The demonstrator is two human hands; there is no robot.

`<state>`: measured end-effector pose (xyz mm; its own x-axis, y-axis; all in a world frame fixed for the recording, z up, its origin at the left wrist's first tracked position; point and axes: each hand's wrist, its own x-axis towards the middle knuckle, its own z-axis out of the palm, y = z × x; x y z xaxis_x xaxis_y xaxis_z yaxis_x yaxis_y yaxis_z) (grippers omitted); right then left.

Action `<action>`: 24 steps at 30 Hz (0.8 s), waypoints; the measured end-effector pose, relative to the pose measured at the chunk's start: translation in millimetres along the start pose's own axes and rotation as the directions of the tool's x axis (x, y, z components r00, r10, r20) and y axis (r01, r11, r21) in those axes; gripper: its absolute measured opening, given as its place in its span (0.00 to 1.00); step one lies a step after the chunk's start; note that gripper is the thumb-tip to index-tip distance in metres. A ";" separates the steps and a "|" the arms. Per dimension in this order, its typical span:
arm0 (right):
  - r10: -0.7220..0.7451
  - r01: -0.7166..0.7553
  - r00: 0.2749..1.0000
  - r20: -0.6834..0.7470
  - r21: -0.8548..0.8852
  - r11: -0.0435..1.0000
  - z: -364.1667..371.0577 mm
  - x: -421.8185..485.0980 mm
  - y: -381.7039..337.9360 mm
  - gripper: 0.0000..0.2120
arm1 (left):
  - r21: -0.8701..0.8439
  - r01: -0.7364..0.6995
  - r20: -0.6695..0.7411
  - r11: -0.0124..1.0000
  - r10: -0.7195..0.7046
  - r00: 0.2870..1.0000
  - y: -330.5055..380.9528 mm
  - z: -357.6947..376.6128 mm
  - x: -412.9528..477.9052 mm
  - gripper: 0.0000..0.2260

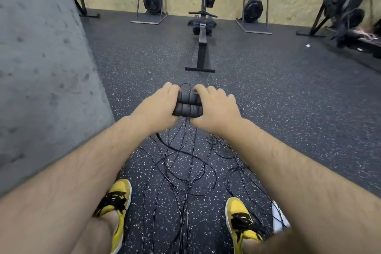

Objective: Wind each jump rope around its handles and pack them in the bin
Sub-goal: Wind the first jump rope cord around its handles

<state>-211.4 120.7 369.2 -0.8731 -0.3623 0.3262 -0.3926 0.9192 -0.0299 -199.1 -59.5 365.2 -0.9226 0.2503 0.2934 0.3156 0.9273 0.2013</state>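
Two black foam jump rope handles [188,105] lie side by side, held out in front of me above the floor. My left hand [158,107] grips their left ends and my right hand [214,107] grips their right ends. Thin black rope [185,163] hangs down from the handles and lies in tangled loops on the speckled floor between my feet. Several ropes seem mixed in that tangle. A white edge [278,216] shows at the lower right, mostly hidden by my right arm; whether it is the bin I cannot tell.
A grey concrete pillar [41,68] stands close on my left. A rowing machine [203,33] extends toward me straight ahead, with more machines along the plywood wall. My yellow shoes [117,202] rest on the black rubber floor.
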 end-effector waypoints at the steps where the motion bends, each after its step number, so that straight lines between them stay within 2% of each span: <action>1: 0.005 -0.005 1.000 0.000 0.015 1.000 -0.5 -0.5 0.1 0.28 | 0.011 0.013 -0.006 1.000 -0.013 1.000 0.3 0.0 -1.4 0.13; 3: -0.019 0.020 1.000 -0.015 0.039 0.999 0.1 -0.8 -5.8 0.23 | 0.096 0.028 -0.023 0.995 -0.026 0.999 4.1 0.3 -4.9 0.16; 6: -0.062 0.069 0.993 -0.097 0.073 0.995 -2.3 0.5 -15.4 0.21 | 0.215 0.003 -0.087 0.977 0.016 0.996 8.5 -1.7 -8.1 0.22; 8: -0.010 0.048 0.987 -0.162 0.236 0.971 -0.3 0.8 -13.0 0.28 | 0.255 0.009 -0.119 0.967 0.022 0.993 7.8 -5.3 -6.6 0.21; 9: 0.074 0.000 0.982 -0.173 0.392 0.920 6.7 3.7 -9.6 0.37 | 0.258 0.026 -0.138 0.966 0.010 0.990 7.5 -7.8 -5.5 0.20; 10: 0.199 -0.089 0.971 -0.136 0.567 0.819 11.5 4.1 -7.5 0.47 | 0.254 0.048 -0.156 0.966 -0.008 0.988 8.3 -9.9 -5.4 0.19; 11: 0.317 -0.164 0.946 -0.074 0.732 0.661 17.6 4.2 -5.6 0.56 | 0.250 0.071 -0.174 0.966 -0.028 0.984 9.8 -12.1 -5.3 0.18; 12: 0.418 -0.254 0.908 0.030 0.833 0.492 25.0 4.1 -4.4 0.63 | 0.243 0.095 -0.188 0.965 -0.049 0.981 11.1 -14.1 -5.2 0.17; 13: 0.445 -0.325 0.884 0.144 0.873 0.364 35.6 5.4 -2.1 0.66 | 0.222 0.119 -0.202 0.968 -0.074 0.977 11.7 -16.1 -5.6 0.16; 14: 0.395 -0.385 0.887 0.240 0.857 0.344 38.0 4.6 -4.7 0.63 | 0.192 0.140 -0.216 0.971 -0.098 0.972 11.8 -18.7 -6.4 0.16; 15: 0.295 -0.410 0.904 0.309 0.823 0.393 41.1 1.6 -11.5 0.55 | 0.162 0.151 -0.231 0.975 -0.112 0.967 11.2 -20.8 -7.1 0.16; 16: 0.173 -0.398 0.917 0.359 0.795 0.458 42.1 -2.7 -21.9 0.47 | 0.143 0.149 -0.244 0.978 -0.112 0.963 10.4 -22.8 -7.6 0.16; 18: -0.024 -0.352 0.907 0.420 0.790 0.502 42.2 -4.1 -51.0 0.34 | 0.118 0.130 -0.265 0.984 -0.095 0.960 11.7 -25.7 -9.5 0.16; 20: -0.059 -0.357 0.889 0.455 0.767 0.534 45.5 4.1 -82.1 0.24 | 0.082 0.097 -0.270 0.992 -0.072 0.960 12.7 -26.8 -11.9 0.18; 21: -0.082 -0.370 0.888 0.453 0.808 0.459 48.7 4.3 -89.9 0.22 | 0.068 0.075 -0.264 0.995 -0.055 0.963 12.1 -27.6 -13.4 0.21; 23: -0.129 -0.309 0.906 0.403 0.837 0.451 44.6 3.0 -102.9 0.21 | 0.051 0.044 -0.259 0.998 -0.030 0.966 7.7 -30.2 -17.3 0.26; 24: -0.115 -0.355 0.891 0.439 0.832 0.426 41.5 9.3 -105.9 0.20 | 0.042 0.044 -0.267 0.998 -0.031 0.963 4.1 -32.4 -19.2 0.27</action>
<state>-190.0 13.6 336.1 -0.8596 -0.4965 -0.1207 -0.0981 0.3923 -0.9146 -172.9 -69.5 390.7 -0.8395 0.1379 0.5255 0.2648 0.9484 0.1742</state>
